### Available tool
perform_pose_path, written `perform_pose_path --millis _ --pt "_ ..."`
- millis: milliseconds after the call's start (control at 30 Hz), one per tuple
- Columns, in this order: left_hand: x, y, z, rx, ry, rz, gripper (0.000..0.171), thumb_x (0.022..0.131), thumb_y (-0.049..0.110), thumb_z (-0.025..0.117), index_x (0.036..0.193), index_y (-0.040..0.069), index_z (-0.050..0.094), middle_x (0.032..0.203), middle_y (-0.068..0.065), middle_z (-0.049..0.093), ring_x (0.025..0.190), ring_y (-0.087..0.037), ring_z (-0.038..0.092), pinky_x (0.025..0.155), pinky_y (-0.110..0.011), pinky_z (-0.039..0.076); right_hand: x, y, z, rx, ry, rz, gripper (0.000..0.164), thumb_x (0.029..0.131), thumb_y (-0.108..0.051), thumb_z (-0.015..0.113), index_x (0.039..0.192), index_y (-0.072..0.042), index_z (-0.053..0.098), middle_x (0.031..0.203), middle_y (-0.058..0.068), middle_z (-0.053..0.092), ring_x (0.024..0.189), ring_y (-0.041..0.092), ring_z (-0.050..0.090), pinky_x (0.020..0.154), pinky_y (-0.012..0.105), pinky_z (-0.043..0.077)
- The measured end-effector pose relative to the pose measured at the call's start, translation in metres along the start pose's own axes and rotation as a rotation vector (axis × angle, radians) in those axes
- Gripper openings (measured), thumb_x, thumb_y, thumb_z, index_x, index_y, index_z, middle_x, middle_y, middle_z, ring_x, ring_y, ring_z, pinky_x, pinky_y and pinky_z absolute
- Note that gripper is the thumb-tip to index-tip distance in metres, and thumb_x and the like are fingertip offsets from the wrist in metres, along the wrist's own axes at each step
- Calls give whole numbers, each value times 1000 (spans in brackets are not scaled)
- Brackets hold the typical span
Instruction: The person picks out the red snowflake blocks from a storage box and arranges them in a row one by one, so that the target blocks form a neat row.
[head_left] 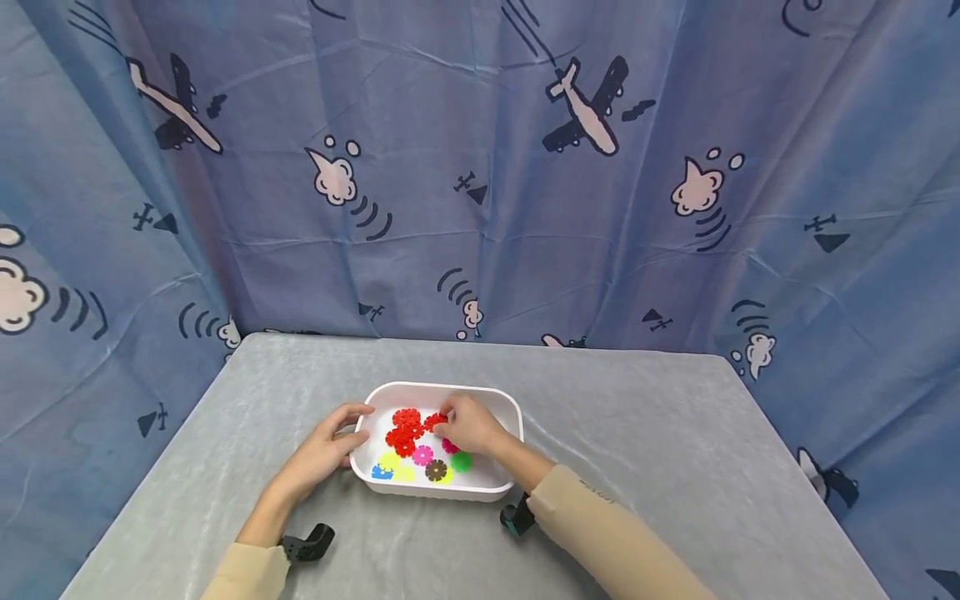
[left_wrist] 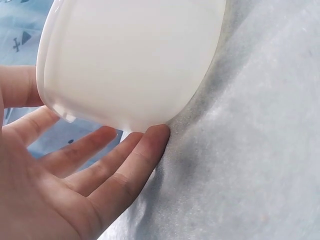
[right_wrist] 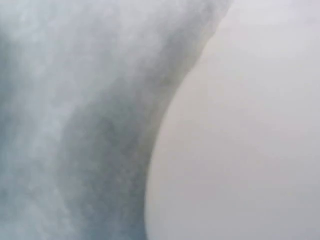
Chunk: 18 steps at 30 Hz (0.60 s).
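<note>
A white plastic tray holds notched, flower-shaped plastic discs. Several red discs lie heaped left of centre. Nearer its front side are a pink disc, a brown disc, a green disc, and yellow and blue ones. My left hand holds the tray's left end; in the left wrist view its fingers touch the outer wall, with one digit at the rim. Inside the tray, my right hand pinches a red disc between thumb and fingers. The right wrist view shows only blurred tray wall and cloth.
A grey cloth covers the table under the tray. Behind and at both sides hangs a blue curtain printed with airplanes and clouds. Black wrist mounts sit below both hands, close to the tabletop.
</note>
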<state>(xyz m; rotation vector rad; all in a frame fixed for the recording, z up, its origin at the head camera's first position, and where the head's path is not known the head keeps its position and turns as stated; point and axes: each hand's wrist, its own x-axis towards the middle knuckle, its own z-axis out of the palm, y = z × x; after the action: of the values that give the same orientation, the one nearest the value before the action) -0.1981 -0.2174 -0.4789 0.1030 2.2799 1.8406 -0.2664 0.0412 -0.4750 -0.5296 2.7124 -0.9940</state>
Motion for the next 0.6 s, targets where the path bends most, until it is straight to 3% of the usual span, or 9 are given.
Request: perform_pose_path --millis 333,600 --pt "1 -3 1 -1 4 -9 43 103 12 58 144 5 48 146 -24 43 113 -33 61 77 -33 56 -3 0 5 -46 -23 12 23 87 -15 81 99 -8 61 76 2 55 66 14 52 57 25 43" --pt "0 -2 0 -14 -4 10 45 103 12 58 145 3 45 146 -27 42 112 -33 61 76 -33 56 -4 -1 7 -98 -33 -32 26 87 -14 81 100 -11 58 76 1 54 65 14 52 55 25 42"
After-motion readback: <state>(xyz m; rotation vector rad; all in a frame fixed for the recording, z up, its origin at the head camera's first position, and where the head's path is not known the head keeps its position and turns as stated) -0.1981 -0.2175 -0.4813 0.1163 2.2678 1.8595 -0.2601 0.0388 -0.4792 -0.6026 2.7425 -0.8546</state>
